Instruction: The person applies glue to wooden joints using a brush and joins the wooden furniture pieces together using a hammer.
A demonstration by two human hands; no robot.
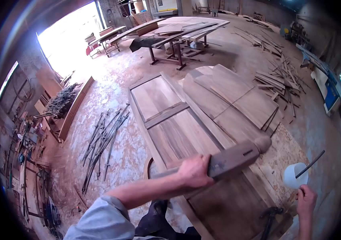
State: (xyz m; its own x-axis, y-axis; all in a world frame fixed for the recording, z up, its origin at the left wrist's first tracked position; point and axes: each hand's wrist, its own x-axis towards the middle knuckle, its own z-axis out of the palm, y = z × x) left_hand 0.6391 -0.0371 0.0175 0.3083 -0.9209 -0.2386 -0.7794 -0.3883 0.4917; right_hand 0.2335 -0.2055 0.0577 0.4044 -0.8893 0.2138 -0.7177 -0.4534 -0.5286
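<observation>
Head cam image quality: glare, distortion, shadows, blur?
Head view: doorway blown out to white, bluish flare streaks at left; head view: strong fisheye bending, black corners; head view: near end of the framed panel darkest, apparently shaded; head view: wooden post under the left hand slightly soft, can't tell if motion or focus.

1. Clock's centred on the left hand (196,171), 12 being top of view.
2. Toward 2 you're blocked: chunky wooden post (234,160) lies right across, so it's up and over.
3. 11 to 12 looks fine, just skim the framed wooden panel (178,136).
4. 1 o'clock: stacked wood panels (234,96), low stuff.
5. 3 o'clock: white tub (291,177) in the right hand (306,198), dark stick (313,162) poking out. Narrow gap between tub and post.
6. 4 o'clock: hammer (272,212), watch it.
</observation>
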